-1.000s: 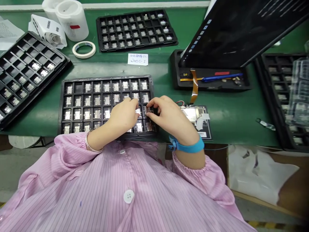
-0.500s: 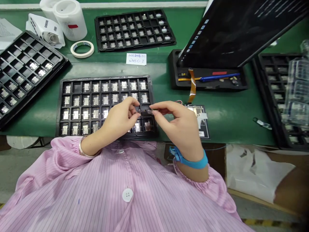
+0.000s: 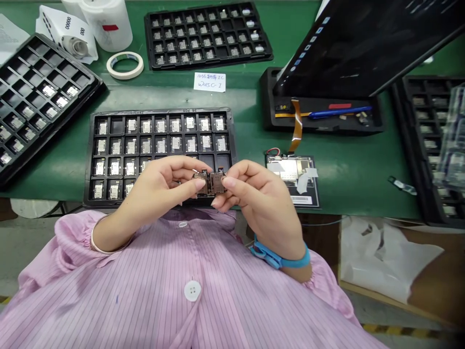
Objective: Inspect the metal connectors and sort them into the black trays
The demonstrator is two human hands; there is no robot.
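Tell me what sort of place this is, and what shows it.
Probably an electronics assembly or testing bench: trays of small metal-topped parts, a screen wired by an orange ribbon cable to an open device.

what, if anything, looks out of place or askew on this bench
The dark screen leans at a slant over the black box. A small strip lies loose on the green bench, outside the nearby tray. Nothing looks spilled.

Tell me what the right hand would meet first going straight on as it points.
With its small brown board leading, the right hand would likely meet the matching board in the left hand; whether they touch is unclear.
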